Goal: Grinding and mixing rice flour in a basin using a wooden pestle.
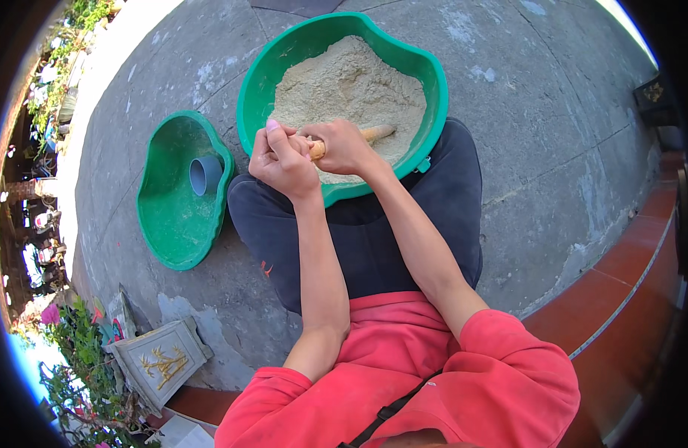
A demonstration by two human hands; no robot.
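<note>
A green plastic basin (248,97) sits across my lap, holding a heap of pale, beige powder (344,78). Over its near side my two hands meet. My right hand (342,147) is closed round a light-brown wooden stick (377,133), whose rounded far end points right over the powder. The stick's other end shows between my hands. Turned partly palm up, my left hand (286,160) has its fingers curled in against the right hand; what they hold, if anything, is hidden.
Left of my knee, a second green basin (174,231) rests on the grey concrete floor (538,142) with a grey plastic ring or cup (206,175) in it. A decorated planter (165,362) with leafy plants stands at lower left. Red tiled edging (620,261) curves along the right.
</note>
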